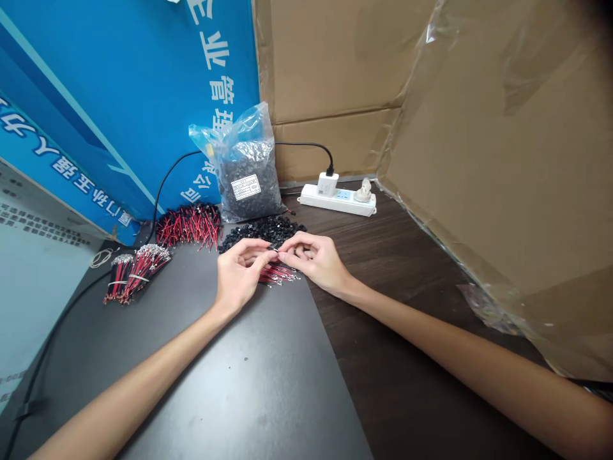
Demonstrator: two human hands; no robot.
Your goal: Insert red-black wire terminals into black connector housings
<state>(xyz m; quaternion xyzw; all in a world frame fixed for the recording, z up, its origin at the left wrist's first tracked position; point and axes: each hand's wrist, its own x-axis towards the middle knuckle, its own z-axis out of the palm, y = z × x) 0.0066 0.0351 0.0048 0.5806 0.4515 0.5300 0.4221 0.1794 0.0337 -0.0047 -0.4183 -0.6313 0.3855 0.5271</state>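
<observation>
My left hand (238, 273) and my right hand (320, 263) meet fingertip to fingertip above the grey table. Both are closed in a pinch. A small dark piece (272, 247) shows between the fingertips, looking like a black connector housing, though most of it is hidden. Just behind the hands lies a pile of small black connector housings (261, 230). Under the fingers, loose red wires (279, 275) with bare metal ends lie on the table, partly covered by my hands.
Bundles of red and black wires (138, 271) lie at left, with a heap of red wires with black ends (189, 225) behind. A clear bag of black parts (249, 179) stands at the back, beside a white power strip (338, 199). Cardboard (479, 160) walls the right.
</observation>
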